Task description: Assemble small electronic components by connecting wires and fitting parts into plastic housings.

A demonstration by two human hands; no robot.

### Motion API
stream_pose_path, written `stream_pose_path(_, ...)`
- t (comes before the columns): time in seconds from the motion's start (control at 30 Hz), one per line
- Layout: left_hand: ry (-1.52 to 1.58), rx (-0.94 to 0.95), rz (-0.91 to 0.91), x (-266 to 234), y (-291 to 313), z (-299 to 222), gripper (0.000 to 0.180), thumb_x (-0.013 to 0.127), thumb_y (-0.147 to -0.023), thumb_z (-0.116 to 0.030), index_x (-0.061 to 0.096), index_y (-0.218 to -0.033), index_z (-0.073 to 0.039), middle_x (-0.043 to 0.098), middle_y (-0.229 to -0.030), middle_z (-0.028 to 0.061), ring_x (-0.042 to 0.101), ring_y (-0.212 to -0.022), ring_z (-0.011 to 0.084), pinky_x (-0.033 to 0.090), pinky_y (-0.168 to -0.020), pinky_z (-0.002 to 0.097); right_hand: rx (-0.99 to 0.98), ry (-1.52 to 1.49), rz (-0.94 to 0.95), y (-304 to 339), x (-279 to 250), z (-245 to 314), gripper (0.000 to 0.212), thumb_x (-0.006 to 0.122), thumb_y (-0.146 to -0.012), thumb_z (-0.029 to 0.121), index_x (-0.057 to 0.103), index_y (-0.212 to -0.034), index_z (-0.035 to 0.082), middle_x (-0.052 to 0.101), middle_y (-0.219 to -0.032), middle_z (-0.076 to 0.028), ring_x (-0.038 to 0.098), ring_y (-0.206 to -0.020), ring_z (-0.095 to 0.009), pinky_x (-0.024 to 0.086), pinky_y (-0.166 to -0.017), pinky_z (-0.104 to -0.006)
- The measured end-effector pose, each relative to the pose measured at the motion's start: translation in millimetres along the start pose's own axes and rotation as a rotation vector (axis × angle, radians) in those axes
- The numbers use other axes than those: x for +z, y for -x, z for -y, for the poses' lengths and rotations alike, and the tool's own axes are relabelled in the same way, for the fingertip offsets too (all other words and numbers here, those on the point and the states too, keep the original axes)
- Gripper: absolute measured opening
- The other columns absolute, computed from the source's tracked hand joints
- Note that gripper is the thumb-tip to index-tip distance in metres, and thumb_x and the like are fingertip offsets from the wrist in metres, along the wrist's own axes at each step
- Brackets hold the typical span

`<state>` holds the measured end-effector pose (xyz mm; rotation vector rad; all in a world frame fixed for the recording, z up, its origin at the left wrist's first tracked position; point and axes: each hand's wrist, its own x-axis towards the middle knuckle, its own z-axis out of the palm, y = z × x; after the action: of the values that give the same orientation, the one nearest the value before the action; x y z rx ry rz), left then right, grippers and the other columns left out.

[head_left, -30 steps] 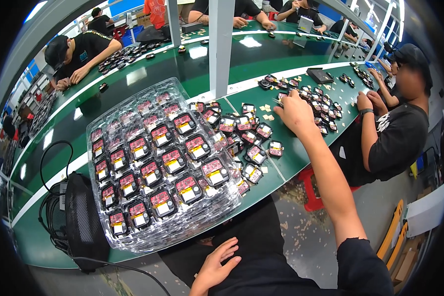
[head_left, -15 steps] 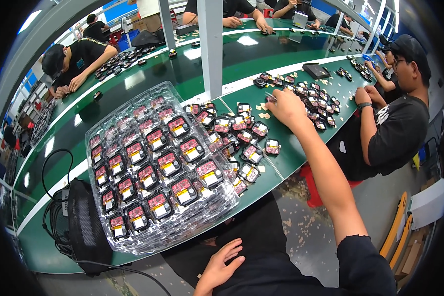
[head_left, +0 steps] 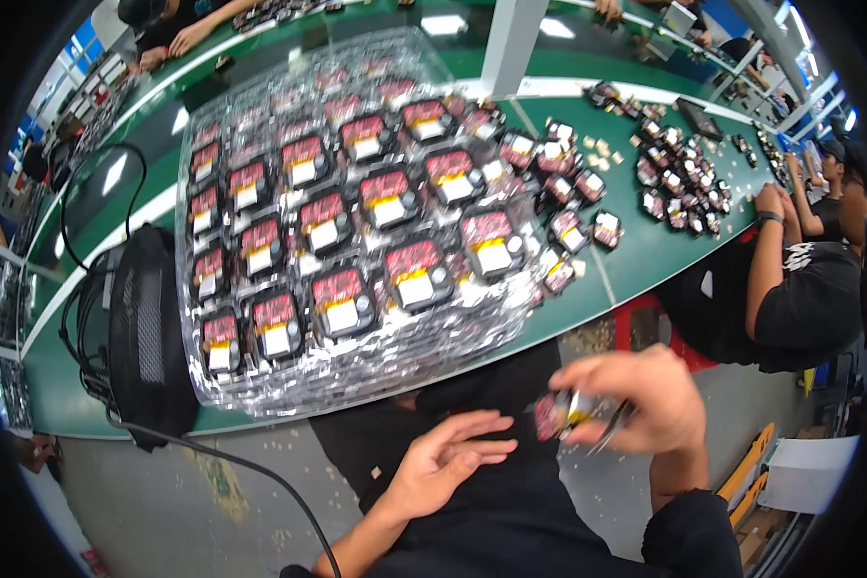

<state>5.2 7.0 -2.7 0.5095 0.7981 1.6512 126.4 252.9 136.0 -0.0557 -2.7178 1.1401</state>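
Between the thumb and fingers of my right hand (head_left: 650,400) is a small electronic module (head_left: 547,416) with a red circuit board, blurred by motion. A thin metal tool that looks like tweezers (head_left: 607,432) lies within the same hand, pointing down. My left hand (head_left: 443,462) is open above my lap, fingers stretched toward the module but apart from it. Ahead of both hands, a stack of clear plastic trays (head_left: 376,358) holds rows of similar black-cased modules (head_left: 341,301), each with a red board, a yellow strip and a white patch.
Loose modules (head_left: 568,229) lie beside the trays, and a larger heap (head_left: 679,178) lies farther right on the green table (head_left: 602,275). A black bag (head_left: 149,337) with cables stands at left. A grey post (head_left: 511,48) rises behind the trays. A co-worker (head_left: 800,279) sits at right.
My right hand has come back from the far heap to above my lap, now with a module in it. My left hand has risen slightly, and the view has shifted.
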Motion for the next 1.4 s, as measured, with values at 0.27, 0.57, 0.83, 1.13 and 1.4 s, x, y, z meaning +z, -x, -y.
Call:
stream_pose_path(0.27, -0.092, -0.064, -0.149, 13.1, -9.8, -14.1, 0.046, 0.048, -0.111, -0.011, 0.04, -0.154, 0.003, 0.065, -0.132, 0.0186, 0.066, -0.115, 0.0195, 0.054, -0.105, 0.0367, 0.142, 0.051, -0.074, 9.5, 75.2, -2.0, 0.048, 0.089, -0.077, 0.021, 0.066, -0.118, 0.009, 0.071, -0.106, -0.009, 0.072, -0.076, -0.027, 0.059, -0.061, -0.0338)
stream_pose_path(0.57, -0.119, -0.094, -0.394, 9.8, -11.4, -9.4, 0.041, 0.052, -0.109, -0.008, 0.046, -0.147, 0.005, 0.064, -0.136, 0.0224, 0.068, -0.119, 0.026, 0.057, -0.104, 0.0404, -0.084, 0.226, -0.152, 22.7, 115.6, -14.9, 0.032, 0.081, -0.074, 0.006, 0.073, -0.106, 0.005, 0.066, -0.095, -0.007, 0.068, -0.065, -0.02, 0.055, -0.054, -0.0318)
stream_pose_path(0.83, -0.161, -0.013, -0.424, 3.0, -15.1, -12.4, 0.046, 0.062, -0.102, 0.0, 0.047, -0.145, 0.006, 0.069, -0.129, 0.0199, 0.07, -0.113, 0.0236, 0.057, -0.1, 0.0361, 0.104, -0.131, 0.074, 19.2, 102.7, -8.2, 0.047, 0.08, -0.085, 0.009, 0.067, -0.129, 0.003, 0.061, -0.099, -0.008, 0.066, -0.071, -0.023, 0.055, -0.06, -0.0368)
stream_pose_path(1.13, -0.33, -0.056, -0.466, 3.8, -9.4, -8.9, 0.049, 0.059, -0.103, 0.002, 0.046, -0.15, 0.003, 0.068, -0.128, 0.0148, 0.068, -0.11, 0.0161, 0.055, -0.1, 0.0304, 0.062, 0.369, 0.051, 4.1, 85.9, -10.3, 0.028, 0.081, -0.083, 0.024, 0.071, -0.105, 0.011, 0.062, -0.078, -0.002, 0.066, -0.064, -0.023, 0.05, -0.051, -0.0368)
stream_pose_path(1.4, -0.388, -0.082, -0.473, 2.4, -4.7, -9.2, 0.051, 0.059, -0.103, 0.002, 0.046, -0.152, 0.001, 0.069, -0.126, 0.0132, 0.067, -0.11, 0.0148, 0.055, -0.099, 0.0295, -0.055, 0.532, -0.006, 1.2, 92.7, -9.2, 0.027, 0.083, -0.081, 0.026, 0.074, -0.102, 0.012, 0.06, -0.077, 0.001, 0.063, -0.061, -0.017, 0.048, -0.048, -0.0326)
